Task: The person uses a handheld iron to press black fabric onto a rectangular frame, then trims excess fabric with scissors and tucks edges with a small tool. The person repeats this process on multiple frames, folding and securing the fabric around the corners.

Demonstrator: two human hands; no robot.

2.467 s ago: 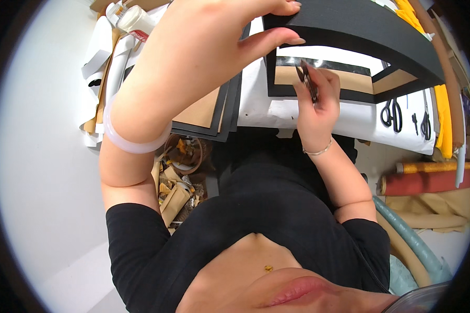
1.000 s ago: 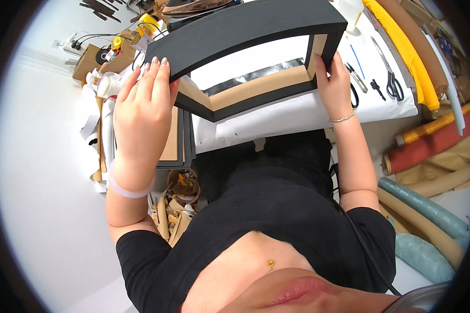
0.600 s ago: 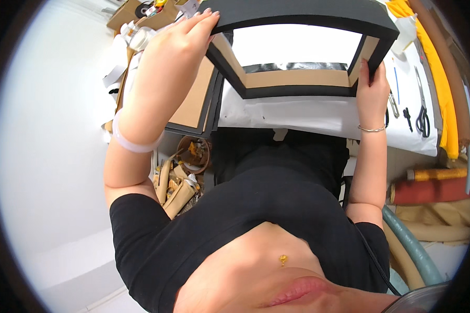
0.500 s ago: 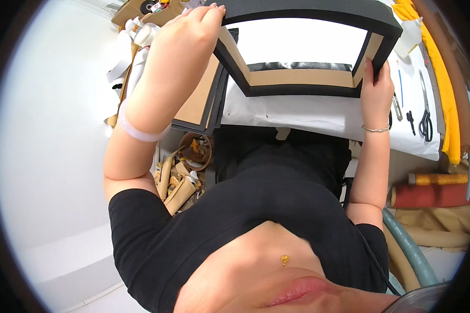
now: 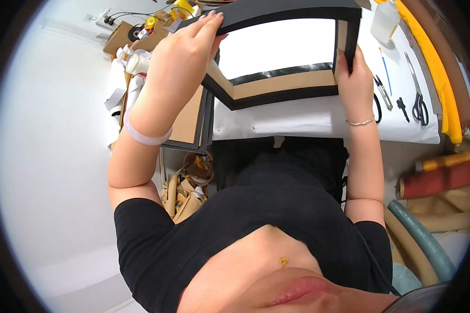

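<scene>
A rectangular open frame (image 5: 287, 11), black outside with tan inner walls, is held up tilted over the white-covered table. My left hand (image 5: 190, 44) grips its left side near the upper corner, fingers over the black edge. At the right side, my right hand (image 5: 354, 83) has closed round the frame's wall, its thumb on the inner face. White shows through the opening, along with a glossy black strip (image 5: 282, 72) beyond the near wall. Some of my left fingers are hidden behind the frame.
On the white sheet (image 5: 292, 122), right of the frame, lie black-handled scissors (image 5: 419, 107), a blue brush (image 5: 385, 70), metal snips (image 5: 384, 94) and a translucent bottle (image 5: 385, 23). Black-edged tan boards (image 5: 185, 125) lie at left, above a scrap bin (image 5: 199, 169). Material rolls (image 5: 436, 180) stand lower right.
The frame has shifted left in the picture with both hands on it and has tilted, its near left corner lower. More of the bottle and the tools on the right shows.
</scene>
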